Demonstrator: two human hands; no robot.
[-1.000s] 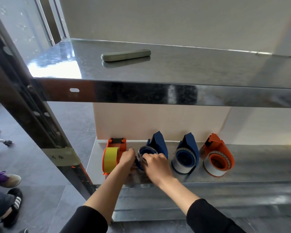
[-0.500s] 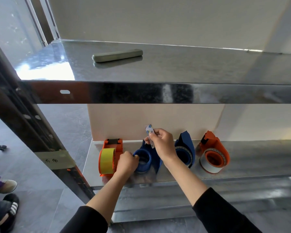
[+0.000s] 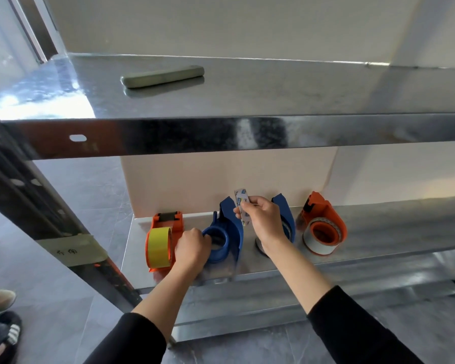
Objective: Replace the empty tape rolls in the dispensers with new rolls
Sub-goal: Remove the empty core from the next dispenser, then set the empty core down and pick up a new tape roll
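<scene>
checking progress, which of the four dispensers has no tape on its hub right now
The blue dispenser second from the left, steadied by the left hand. Its hub ring is bare, while the other three carry rolls.

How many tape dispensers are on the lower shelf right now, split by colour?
Orange dispensers: 2, one at the far left with a yellow roll, one at the far right.
Blue dispensers: 2, one steadied by the left hand with no roll on its hub, one partly hidden behind the right hand.
Total: 4
</scene>
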